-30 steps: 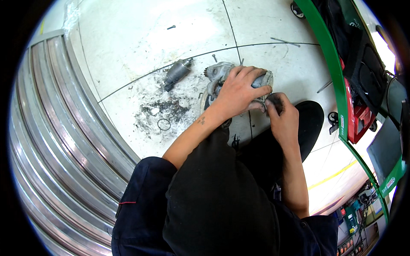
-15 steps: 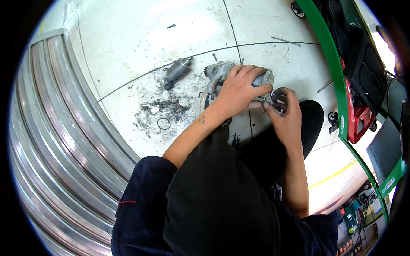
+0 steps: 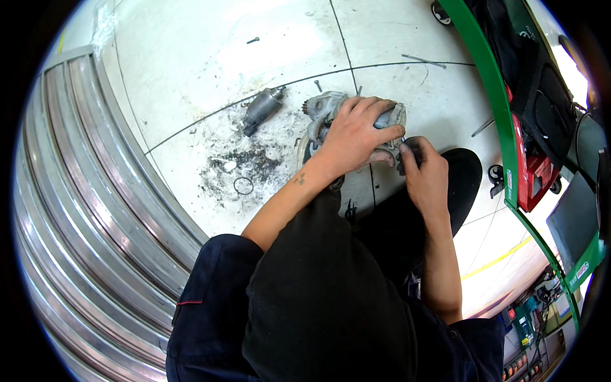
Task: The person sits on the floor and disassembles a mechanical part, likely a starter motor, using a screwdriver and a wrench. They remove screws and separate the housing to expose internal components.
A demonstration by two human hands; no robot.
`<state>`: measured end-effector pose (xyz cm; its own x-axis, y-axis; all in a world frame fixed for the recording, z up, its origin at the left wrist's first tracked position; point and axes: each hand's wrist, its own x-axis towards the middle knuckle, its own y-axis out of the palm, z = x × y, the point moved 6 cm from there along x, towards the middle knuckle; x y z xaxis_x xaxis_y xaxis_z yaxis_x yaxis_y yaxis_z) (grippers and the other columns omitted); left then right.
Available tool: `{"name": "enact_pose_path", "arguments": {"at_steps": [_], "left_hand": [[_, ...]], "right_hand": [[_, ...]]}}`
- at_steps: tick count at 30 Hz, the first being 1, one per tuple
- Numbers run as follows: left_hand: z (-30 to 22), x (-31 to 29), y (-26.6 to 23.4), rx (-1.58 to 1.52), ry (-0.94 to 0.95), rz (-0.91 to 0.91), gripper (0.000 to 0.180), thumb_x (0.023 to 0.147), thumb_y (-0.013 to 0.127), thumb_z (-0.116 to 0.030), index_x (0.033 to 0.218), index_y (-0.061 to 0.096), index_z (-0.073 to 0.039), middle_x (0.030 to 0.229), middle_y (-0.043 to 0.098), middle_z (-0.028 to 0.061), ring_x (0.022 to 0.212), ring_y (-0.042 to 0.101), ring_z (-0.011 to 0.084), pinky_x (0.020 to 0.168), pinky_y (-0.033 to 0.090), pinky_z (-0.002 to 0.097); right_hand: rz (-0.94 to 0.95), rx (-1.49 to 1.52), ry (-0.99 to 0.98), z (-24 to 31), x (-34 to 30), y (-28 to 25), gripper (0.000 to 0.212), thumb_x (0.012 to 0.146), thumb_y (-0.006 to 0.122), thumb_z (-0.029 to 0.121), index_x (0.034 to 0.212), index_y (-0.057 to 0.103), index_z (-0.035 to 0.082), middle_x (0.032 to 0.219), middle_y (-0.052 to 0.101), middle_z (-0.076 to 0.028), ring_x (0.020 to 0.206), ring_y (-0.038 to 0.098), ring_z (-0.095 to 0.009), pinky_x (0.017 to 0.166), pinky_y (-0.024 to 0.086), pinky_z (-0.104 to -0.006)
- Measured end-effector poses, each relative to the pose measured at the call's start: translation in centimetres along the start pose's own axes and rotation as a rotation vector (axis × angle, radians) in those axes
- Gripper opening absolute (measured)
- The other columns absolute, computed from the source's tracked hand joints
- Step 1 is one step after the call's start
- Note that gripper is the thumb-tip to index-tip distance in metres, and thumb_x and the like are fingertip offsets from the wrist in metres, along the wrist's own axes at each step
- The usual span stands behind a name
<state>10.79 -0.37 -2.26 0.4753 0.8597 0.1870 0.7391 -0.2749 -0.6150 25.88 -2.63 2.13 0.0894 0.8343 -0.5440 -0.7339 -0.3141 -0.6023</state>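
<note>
A grey metal starter motor (image 3: 326,105) with a small toothed gear at its left end lies on the floor in front of me. My left hand (image 3: 363,130) is wrapped over its body, thumb toward the right end, and covers much of it. Close by that right end, my right hand (image 3: 423,169) has its thumb and fingers pinched together. What they hold, if anything, is mostly hidden by the fingers. To the left of the motor lies a loose dark grey cylinder (image 3: 263,113) with a short shaft.
A black ring (image 3: 243,185) lies by dark grime on the tiles. Bolts (image 3: 253,40) (image 3: 317,85) and a thin rod (image 3: 424,61) are farther off. Ribbed metal panelling (image 3: 95,191) fills the left; a green-framed wheeled cart (image 3: 493,83) with a red tray (image 3: 538,181) stands right.
My right hand's fingers have closed in and curled tighter beside the motor's right end. My left hand keeps its grip on the motor.
</note>
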Motion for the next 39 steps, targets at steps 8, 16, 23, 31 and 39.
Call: {"name": "enact_pose_path", "arguments": {"at_steps": [8,16,23,31,39], "left_hand": [[0.0,0.0,0.0,0.012,-0.010,0.004,0.059,0.063,0.090,-0.026,0.118,0.070,-0.021,0.141,0.057,0.0150,0.131,0.051,0.0385,0.109,0.039,0.0520],[-0.1,0.1,-0.2,0.001,0.007,-0.005,0.060,0.063,0.090,-0.028,0.119,0.069,-0.022,0.142,0.056,0.0149,0.131,0.051,0.0379,0.108,0.039,0.0505],[0.3,0.5,0.0,0.053,-0.022,-0.035,0.056,0.067,0.090,-0.023,0.119,0.069,-0.023,0.140,0.057,0.0142,0.129,0.052,0.0371,0.106,0.040,0.0491],[0.8,0.8,-0.5,0.079,-0.054,-0.032,0.056,0.070,0.088,-0.018,0.122,0.069,-0.025,0.140,0.057,0.0135,0.129,0.053,0.0365,0.104,0.043,0.0483],[0.6,2.5,-1.1,0.133,-0.059,0.205,0.065,0.068,0.088,-0.014,0.129,0.066,-0.021,0.141,0.056,0.0166,0.126,0.056,0.0383,0.102,0.047,0.0472]], "right_hand": [[0.014,0.049,0.037,-1.4,0.2,0.4,0.018,0.093,0.070,0.011,0.103,0.065,-0.004,0.089,0.073,-0.018,0.076,0.072,-0.030,0.071,0.054,-0.0375],[-0.059,0.062,-0.119,-2.0,0.4,-4.4,0.019,0.089,0.074,0.009,0.103,0.067,-0.001,0.078,0.064,-0.003,0.069,0.058,-0.009,0.065,0.047,-0.0258],[-0.001,0.365,-0.107,-5.5,3.0,-8.5,0.010,0.088,0.070,0.002,0.097,0.064,0.000,0.083,0.057,0.001,0.070,0.050,-0.006,0.062,0.040,-0.0218],[-0.282,0.375,-0.133,-8.8,7.4,-11.5,0.020,0.092,0.063,0.014,0.103,0.066,-0.002,0.082,0.061,-0.004,0.066,0.055,-0.011,0.062,0.045,-0.0249],[-0.218,-0.123,-0.203,-8.0,12.5,-3.0,0.053,0.097,0.068,0.035,0.134,0.059,0.000,0.134,0.061,-0.026,0.124,0.061,-0.038,0.101,0.050,-0.0440]]}}
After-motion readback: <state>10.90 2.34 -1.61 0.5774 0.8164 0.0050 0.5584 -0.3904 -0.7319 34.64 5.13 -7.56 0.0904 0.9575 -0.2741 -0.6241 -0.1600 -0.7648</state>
